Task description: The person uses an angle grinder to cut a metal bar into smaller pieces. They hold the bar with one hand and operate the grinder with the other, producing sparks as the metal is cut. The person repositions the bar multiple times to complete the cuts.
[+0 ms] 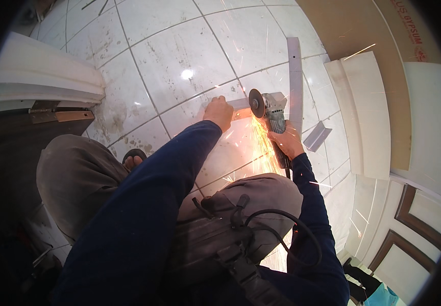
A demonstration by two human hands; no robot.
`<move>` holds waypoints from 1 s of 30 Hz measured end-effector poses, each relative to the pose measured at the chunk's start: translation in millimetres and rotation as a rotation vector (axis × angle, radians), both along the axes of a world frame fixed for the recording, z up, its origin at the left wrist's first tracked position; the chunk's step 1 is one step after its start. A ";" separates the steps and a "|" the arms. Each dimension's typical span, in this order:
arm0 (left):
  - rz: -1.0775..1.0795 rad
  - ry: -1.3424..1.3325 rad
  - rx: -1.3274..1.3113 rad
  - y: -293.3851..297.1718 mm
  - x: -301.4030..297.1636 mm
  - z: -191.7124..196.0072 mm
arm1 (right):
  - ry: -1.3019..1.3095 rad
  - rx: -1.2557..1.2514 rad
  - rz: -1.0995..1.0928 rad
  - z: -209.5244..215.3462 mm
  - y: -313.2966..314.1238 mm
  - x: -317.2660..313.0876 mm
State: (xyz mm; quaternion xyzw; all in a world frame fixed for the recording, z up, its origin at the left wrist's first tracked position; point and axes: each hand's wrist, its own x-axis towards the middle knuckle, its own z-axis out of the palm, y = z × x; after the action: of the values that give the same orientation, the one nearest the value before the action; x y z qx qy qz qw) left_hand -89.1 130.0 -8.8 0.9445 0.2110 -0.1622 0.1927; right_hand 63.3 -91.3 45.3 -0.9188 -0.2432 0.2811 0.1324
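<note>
One grinder point(276, 118), sparks point(262, 148) thrown
The grinder is gripped by the right hand point(288, 141); a grey strip point(239, 104) is gripped by the left hand point(219, 113).

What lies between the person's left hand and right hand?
In the head view, part of a pale strip, a cutting disc and orange sparks show between left hand and right hand.

Glossy white tiled floor point(174, 48), smudged; dark door point(26, 145) at left.
</note>
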 end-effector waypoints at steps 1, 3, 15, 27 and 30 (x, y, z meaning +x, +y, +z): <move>-0.002 -0.005 -0.008 0.3 0.1 1.2 | 0.000 0.003 -0.012 2.8 -0.6 -1.4; 0.003 -0.024 0.003 -1.1 0.1 -1.3 | 0.070 -0.029 -0.034 3.8 -3.8 -1.1; -0.003 -0.025 0.042 -1.2 -1.8 -5.6 | 0.051 -0.036 0.000 7.2 -6.3 -6.0; 0.003 -0.015 0.027 -1.9 1.6 -2.5 | 0.031 -0.084 -0.015 2.3 -9.2 -2.7; 0.009 -0.014 0.027 -2.6 0.6 -2.3 | 0.041 -0.136 -0.048 -0.5 -7.1 -3.0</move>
State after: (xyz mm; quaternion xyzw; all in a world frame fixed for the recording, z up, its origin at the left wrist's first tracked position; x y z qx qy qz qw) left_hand -88.5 127.4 -11.1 0.9472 0.2159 -0.1517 0.1821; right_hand 60.2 -98.3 44.8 -0.9253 -0.1988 0.3127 0.0811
